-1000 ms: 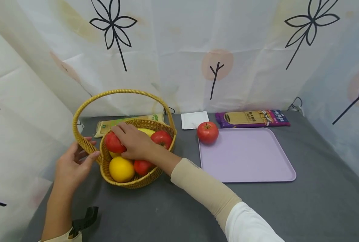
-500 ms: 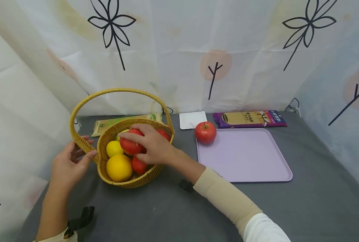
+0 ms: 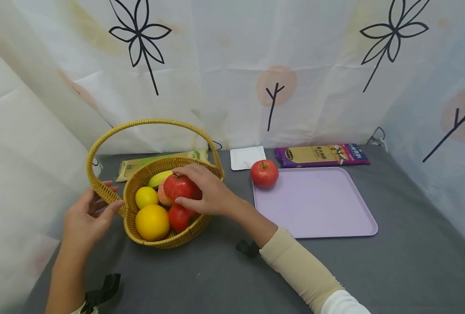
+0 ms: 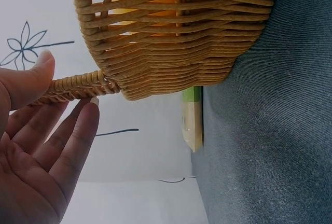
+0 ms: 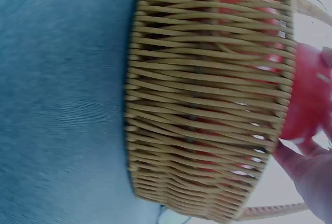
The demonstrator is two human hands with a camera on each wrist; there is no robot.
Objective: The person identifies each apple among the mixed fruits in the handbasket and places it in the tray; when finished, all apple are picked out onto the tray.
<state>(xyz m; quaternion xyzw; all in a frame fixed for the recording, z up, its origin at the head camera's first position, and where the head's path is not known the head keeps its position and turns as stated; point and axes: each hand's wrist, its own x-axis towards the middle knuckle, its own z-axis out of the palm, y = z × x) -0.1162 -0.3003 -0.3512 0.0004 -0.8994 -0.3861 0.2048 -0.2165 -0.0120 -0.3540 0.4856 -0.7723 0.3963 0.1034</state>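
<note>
A wicker basket [image 3: 165, 242] with a tall hoop handle [image 3: 154, 122] stands on the left of the table. My left hand [image 3: 86, 218] pinches the handle's lower left end between thumb and fingers, as the left wrist view also shows. Inside the basket my right hand [image 3: 208, 189] grips a red apple [image 3: 178, 186] from its right side. Around that apple lie an orange [image 3: 152, 222], a yellow lemon-like fruit [image 3: 146, 197], a banana [image 3: 159, 179], a pinkish fruit [image 3: 163, 195] and another red fruit [image 3: 180, 217]. My right hand hides the basket's right part.
A red apple [image 3: 264, 174] sits at the upper left corner of a lilac tray [image 3: 314, 205]. Behind are a white square packet [image 3: 248, 157], a purple noodle packet [image 3: 321, 155] and a yellow-green packet [image 3: 128, 169]. A patterned curtain [image 3: 232, 78] stands at the back.
My right hand has moved right within the basket with the red apple, uncovering the yellow fruit, the banana and the pinkish fruit. My left hand stays on the handle.
</note>
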